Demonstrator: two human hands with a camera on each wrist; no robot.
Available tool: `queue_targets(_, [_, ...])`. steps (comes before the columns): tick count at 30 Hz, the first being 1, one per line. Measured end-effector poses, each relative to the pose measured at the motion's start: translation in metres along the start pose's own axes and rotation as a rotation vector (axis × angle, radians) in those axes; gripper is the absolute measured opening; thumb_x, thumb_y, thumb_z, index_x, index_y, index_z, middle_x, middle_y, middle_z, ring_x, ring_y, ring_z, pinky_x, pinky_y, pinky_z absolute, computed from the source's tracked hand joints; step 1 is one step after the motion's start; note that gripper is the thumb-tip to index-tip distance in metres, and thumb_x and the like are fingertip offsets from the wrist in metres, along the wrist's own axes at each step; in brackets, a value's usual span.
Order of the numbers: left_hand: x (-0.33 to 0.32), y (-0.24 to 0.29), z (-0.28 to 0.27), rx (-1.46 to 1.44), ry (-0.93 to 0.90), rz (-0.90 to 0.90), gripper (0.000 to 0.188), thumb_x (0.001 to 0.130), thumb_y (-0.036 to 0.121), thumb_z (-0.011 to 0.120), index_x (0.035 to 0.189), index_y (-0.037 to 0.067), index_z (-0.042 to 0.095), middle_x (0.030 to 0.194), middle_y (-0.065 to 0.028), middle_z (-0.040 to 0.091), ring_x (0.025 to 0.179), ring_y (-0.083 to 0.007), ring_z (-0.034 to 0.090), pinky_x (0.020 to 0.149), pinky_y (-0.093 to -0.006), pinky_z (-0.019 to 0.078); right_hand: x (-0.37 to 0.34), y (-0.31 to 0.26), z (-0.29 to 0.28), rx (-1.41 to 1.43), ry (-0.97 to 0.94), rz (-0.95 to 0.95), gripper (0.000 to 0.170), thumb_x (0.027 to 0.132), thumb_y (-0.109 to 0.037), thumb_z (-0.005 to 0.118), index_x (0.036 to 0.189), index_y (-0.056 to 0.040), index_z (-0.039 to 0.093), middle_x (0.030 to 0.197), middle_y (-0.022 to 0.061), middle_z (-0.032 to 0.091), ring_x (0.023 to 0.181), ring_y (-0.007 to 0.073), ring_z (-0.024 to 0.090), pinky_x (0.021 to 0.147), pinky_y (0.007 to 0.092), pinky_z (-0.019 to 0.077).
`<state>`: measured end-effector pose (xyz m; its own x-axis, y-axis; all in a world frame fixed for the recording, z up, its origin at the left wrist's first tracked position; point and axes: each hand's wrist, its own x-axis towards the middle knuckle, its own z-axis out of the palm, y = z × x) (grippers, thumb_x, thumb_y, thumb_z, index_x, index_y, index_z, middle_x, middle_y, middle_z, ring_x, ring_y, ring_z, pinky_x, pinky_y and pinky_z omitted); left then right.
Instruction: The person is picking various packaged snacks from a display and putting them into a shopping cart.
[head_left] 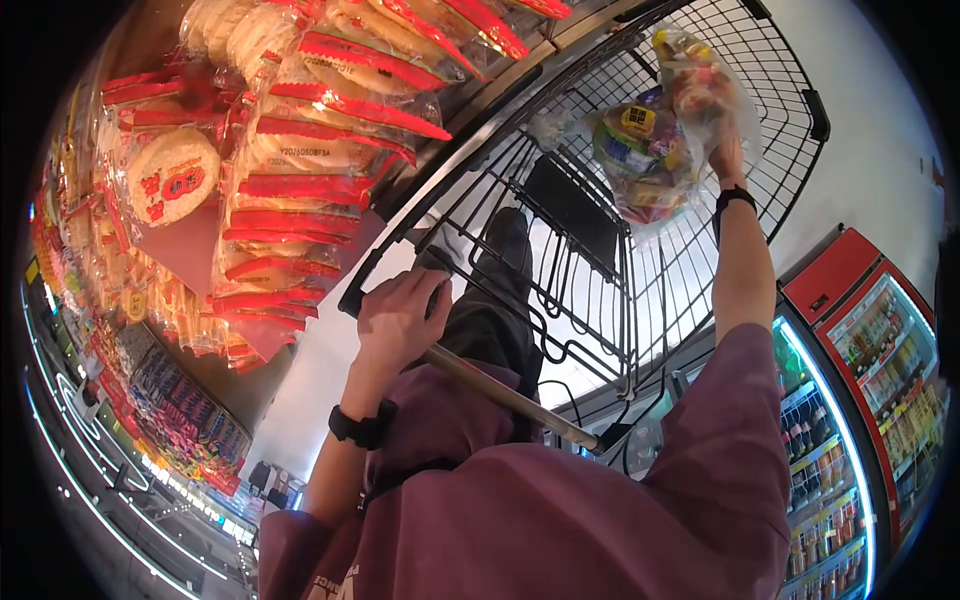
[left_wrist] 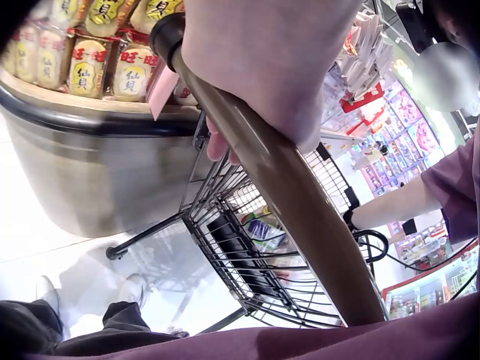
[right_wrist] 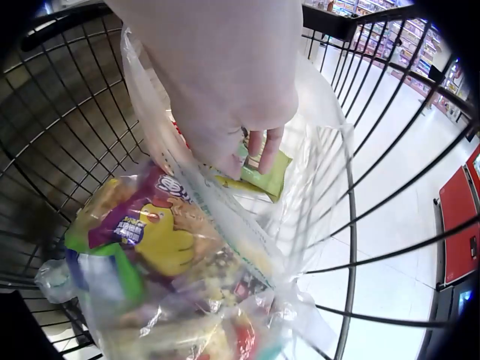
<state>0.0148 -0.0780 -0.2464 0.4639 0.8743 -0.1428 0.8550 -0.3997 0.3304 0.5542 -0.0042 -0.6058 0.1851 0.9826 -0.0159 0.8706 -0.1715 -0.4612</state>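
Head view, snack bag (head_left: 650,172) lengthwise up-frame, cart handle (head_left: 510,394) slanting down rightward

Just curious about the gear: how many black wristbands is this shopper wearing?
2: one black wristband behind the left hand on the cart handle, another behind the right hand inside the plastic bag.

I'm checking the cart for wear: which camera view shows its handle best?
The left wrist view: the handle runs close and large across it, though the left hand covers part. The head view shows it smaller, also partly covered; the right wrist view doesn't show it.
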Motion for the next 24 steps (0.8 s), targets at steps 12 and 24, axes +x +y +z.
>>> queue_targets(12, [0.000, 0.000, -0.003, -0.009, 0.049, -0.005, 0.008, 0.080, 0.012, 0.073, 0.086, 0.011, 0.069, 0.076, -0.0030, 0.068, 0.066, -0.0218, 0.066, 0.059, -0.0319, 0.0531, -0.008, 0.003, 0.012, -0.173, -0.019, 0.099, 0.036, 0.093, -0.013, 0.048, 0.127, -0.0074, 0.058, 0.111, 0.0209, 0.067, 0.103, 0.0433, 0.061, 0.086, 0.0518, 0.0504])
queue_targets(24, [-0.008, -0.006, -0.005, 0.008, 0.036, 0.011, 0.011, 0.081, 0.017, 0.074, 0.088, 0.011, 0.068, 0.081, -0.0030, 0.068, 0.071, -0.0213, 0.068, 0.065, -0.0312, 0.0557, -0.025, -0.005, 0.005, -0.127, 0.028, 0.153, 0.040, 0.090, -0.010, 0.051, 0.129, -0.0094, 0.054, 0.123, 0.0243, 0.062, 0.110, 0.0451, 0.061, 0.086, 0.0521, 0.0524])
